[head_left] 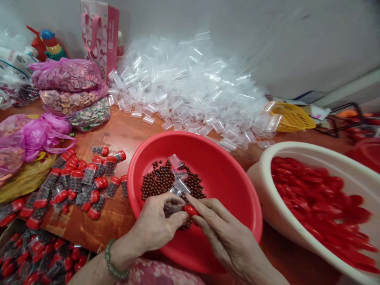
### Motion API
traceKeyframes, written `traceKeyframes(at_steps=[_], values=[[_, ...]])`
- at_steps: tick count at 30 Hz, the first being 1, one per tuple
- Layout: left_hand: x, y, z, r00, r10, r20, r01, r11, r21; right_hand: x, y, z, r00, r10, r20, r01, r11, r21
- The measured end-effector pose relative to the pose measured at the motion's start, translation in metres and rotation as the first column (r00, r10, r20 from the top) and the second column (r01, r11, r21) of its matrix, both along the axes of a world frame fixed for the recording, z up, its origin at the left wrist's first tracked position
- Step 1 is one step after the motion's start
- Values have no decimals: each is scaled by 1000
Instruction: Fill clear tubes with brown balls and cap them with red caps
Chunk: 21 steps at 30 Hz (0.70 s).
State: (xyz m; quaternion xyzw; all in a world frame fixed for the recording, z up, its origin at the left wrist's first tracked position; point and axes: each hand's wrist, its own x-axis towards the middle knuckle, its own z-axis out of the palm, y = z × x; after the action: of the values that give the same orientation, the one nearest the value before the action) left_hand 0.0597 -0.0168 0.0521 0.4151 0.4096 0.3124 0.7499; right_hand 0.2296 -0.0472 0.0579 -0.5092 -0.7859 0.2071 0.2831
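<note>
Grip curled nearly closed, a worker's left hand [157,221] holds a clear case [173,209], partly hidden by the fingers, while the right hand [228,231] pinches a red cap [190,210] between thumb and fingertips. Case and cap meet above a red bowl [234,174], near its middle; whether the cap is seated cannot be told.

Brown beads [157,182] lie heaped in the bowl beyond the hands, with a few loose cases [175,161] on top of them. At right, a white basin [265,158] stands tilted beside the bowl, holding a mass of red caps [314,194].

Bead-filled, red-capped cases [81,176] lie scattered on the brown surface [118,132] to the left of the bowl, and more fill a box at the lower left corner. Against the wall rises a bank of clear cases [190,91], flanked by a yellow basket [292,116] on the right and, on the left, pink plastic bags [49,130] and a gift bag [97,35]. Green beads form a bracelet [111,259] on the left wrist.
</note>
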Motion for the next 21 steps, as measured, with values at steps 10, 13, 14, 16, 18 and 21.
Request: traceKeyframes(at_steps=[10,13,14,16,18,21], values=[[-1,-1,-1,997,-20,-79,20,1000,0,-4,-10,-8,1000,9,23,-15,951,310],[-3,0,2,995,-73,-72,72,997,-13,0,-15,-9,998,-6,55,-10,956,293],[-3,1,3,994,-88,-69,88,996,-9,2,-15,-8,1000,-5,21,0,966,258],[-4,3,5,993,-108,-57,108,994,-10,9,-13,-8,991,-53,-120,68,990,125],[-4,5,6,992,-120,-46,118,992,-32,16,-10,-8,940,-208,-271,201,978,-56],[-3,5,4,988,-143,-62,141,989,-39,19,-3,-7,844,-364,-393,306,930,-203]])
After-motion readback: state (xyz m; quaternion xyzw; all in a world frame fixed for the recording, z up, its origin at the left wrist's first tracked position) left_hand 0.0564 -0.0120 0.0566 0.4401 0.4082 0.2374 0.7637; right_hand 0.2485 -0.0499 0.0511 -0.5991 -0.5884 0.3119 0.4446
